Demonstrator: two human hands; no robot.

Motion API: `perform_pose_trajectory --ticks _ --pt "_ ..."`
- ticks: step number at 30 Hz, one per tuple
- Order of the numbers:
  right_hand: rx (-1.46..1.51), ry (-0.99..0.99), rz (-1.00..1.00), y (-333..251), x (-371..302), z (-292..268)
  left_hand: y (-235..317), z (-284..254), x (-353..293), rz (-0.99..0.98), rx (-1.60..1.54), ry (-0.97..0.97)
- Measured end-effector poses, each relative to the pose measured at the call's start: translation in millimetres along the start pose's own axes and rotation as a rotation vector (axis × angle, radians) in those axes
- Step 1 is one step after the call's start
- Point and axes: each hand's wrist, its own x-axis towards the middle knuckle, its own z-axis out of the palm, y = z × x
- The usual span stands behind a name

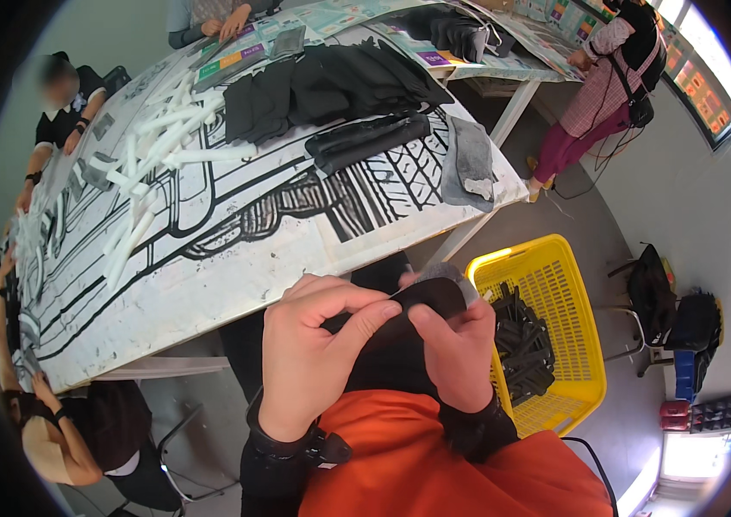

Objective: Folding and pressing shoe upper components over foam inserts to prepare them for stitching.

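Between my two hands, above my lap and just off the table's near edge, is a thin black sheet piece [436,297] with a rounded end and a grey edge. My left hand [312,349] pinches its left edge between thumb and index finger. On the other side my right hand [456,351] has its thumb on the black face, its fingers mostly behind the piece. Beyond them, a pile of similar flat black pieces [331,86] lies on the table [271,276], with a dark bundle [365,142] in front. A grey worn sheet [467,164] rests at the right corner.
A yellow basket [585,362] holding many short black strips [521,345] stands right of my lap. White tubes [167,138] are heaped on the table's left part. Several people work around the tables; one person [611,77] stands at the back right. Chairs and bags [650,289] sit at right.
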Motion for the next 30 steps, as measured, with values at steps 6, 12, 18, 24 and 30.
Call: perform_pose_trajectory --ticks 6,12,18,24,30 --pt "-0.071 -0.079 -0.048 -9 -1 -15 7 1 -2 -0.037 -0.06 -0.062" --pt "-0.002 -0.048 -0.003 -7 -1 -15 -2 10 -3 0.028 -0.052 -0.009" --pt "0.023 -0.064 0.03 -10 -1 -16 -6 13 -5 0.002 -0.127 -0.006" --pt "0.014 -0.041 -0.003 -7 -1 -16 -7 15 -6 -0.005 -0.162 0.003" --pt "-0.007 -0.033 -0.064 -7 -3 -17 -5 17 -8 0.005 -0.154 0.007"
